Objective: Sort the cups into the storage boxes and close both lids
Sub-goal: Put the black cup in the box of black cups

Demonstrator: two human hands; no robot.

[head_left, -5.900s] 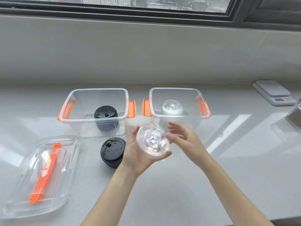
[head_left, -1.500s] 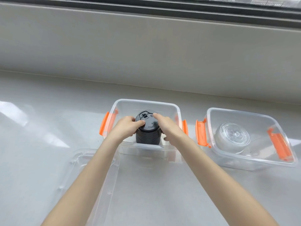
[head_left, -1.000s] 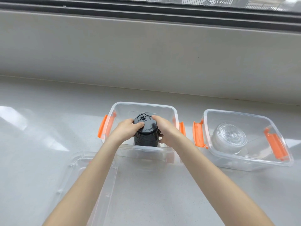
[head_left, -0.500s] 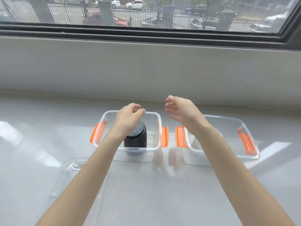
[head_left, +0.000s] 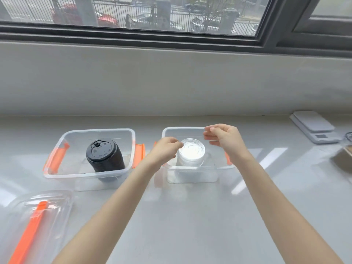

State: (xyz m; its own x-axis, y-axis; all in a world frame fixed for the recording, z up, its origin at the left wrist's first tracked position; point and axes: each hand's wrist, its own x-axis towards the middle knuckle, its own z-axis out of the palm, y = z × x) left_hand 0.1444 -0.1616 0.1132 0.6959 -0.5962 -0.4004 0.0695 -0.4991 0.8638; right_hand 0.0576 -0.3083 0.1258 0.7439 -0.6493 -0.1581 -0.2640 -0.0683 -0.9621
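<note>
Black cups (head_left: 103, 156) now released, left hand (head_left: 164, 150) and right hand (head_left: 225, 140) loosely curled, empty, moved over clear cups (head_left: 191, 152)

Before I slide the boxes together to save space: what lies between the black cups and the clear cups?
In the head view: orange latches and the left hand, between black cups and clear cups.

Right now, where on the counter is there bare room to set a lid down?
Bare counter lies in front of both boxes, between the arms, and right of the right box toward the scale. Crowded: front left, where the lid lies, and the gap between the left box and the right.
</note>
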